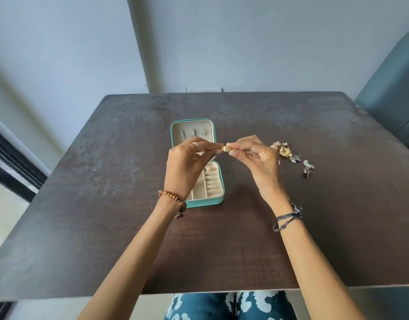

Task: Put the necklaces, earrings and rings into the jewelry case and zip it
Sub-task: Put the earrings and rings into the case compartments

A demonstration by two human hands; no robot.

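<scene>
Earring (227, 148) pinched between both hands (183, 167) (260, 162), axis crosswise, directly above open case (218, 199), mid-table.

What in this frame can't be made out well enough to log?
- Head view: the gold piece pinched between the left hand and right hand is too small to tell ring from earring.
- Jewelry case: the left hand hides its middle.
- Jewelry pile: tangled and partly behind the right hand, uncountable.

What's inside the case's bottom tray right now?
One gold piece sits in the jewelry case; the ring rolls and near compartments look empty. The left hand covers its left part.
</scene>
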